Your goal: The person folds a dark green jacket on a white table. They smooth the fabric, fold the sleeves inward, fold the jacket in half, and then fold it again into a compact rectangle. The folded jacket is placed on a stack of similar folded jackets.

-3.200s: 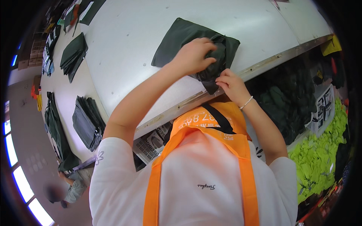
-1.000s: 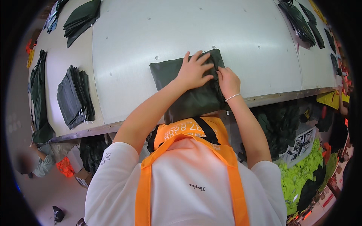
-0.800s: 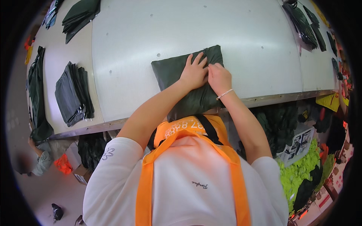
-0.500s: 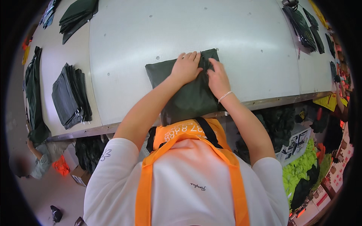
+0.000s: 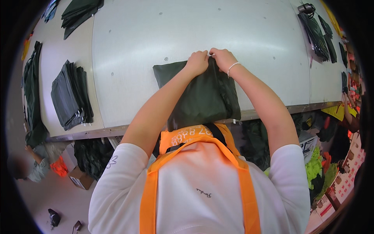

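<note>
A folded dark green garment (image 5: 200, 99) of smooth, slightly shiny fabric lies at the near edge of the pale worktable, its near end over the edge against my orange apron. My left hand (image 5: 197, 62) is closed on its far edge, fingers bent, near the top right part. Just to the right, my right hand (image 5: 223, 60), with a beaded bracelet at the wrist, pinches the same far edge close to the corner. The two hands' fingertips almost meet. What lies under the fingers is hidden.
Folded dark green garments lie in a stack (image 5: 72, 95) at left, with another stack (image 5: 80, 15) beyond it. More dark pieces (image 5: 314, 35) lie at far right beside a metal bottle (image 5: 306, 8). A cardboard box (image 5: 81, 178) stands on the floor; another person (image 5: 33, 167) is at left.
My hands have come together at the garment's far edge, the right moving up and left, the left slightly up. The garment's right side has spread outward to the right.
</note>
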Motion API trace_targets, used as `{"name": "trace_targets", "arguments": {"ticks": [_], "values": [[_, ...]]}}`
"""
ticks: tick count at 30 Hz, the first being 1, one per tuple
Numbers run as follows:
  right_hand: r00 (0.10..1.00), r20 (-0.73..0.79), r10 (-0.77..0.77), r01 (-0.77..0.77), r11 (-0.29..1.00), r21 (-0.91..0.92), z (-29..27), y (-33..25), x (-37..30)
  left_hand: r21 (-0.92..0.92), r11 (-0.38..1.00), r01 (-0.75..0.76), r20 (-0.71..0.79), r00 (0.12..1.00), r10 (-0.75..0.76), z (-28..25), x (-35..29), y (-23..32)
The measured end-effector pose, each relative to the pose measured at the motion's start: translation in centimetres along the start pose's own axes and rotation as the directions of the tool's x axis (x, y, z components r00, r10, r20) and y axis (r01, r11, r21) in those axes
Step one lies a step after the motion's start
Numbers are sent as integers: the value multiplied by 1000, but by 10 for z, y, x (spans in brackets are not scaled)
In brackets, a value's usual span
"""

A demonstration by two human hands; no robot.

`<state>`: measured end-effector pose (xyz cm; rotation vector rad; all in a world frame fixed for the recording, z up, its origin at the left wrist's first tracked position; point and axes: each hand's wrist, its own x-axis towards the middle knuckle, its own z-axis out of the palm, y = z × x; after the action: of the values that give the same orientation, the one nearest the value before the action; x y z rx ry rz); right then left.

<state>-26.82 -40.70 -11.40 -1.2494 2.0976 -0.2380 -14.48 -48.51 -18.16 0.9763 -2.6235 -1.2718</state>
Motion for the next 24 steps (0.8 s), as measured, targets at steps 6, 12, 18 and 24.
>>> {"name": "trace_targets", "arguments": {"ticks": [6, 12, 18, 24], "values": [[986, -127, -106, 90, 988, -126, 7, 1, -7, 48, 986, 162, -36, 986, -160, 4, 11, 12], [937, -176, -303, 280, 949, -141, 8, 20, -50, 74, 961, 266, 4, 964, -267, 3, 19, 18], [897, -269, -351, 328, 936, -130, 33, 27, -164, 116, 955, 273, -7, 962, -274, 1, 16, 23], [798, -511, -319, 336, 940, -63, 61, 29, -188, 341, 931, 132, -53, 991, -121, -12, -7, 47]]}}
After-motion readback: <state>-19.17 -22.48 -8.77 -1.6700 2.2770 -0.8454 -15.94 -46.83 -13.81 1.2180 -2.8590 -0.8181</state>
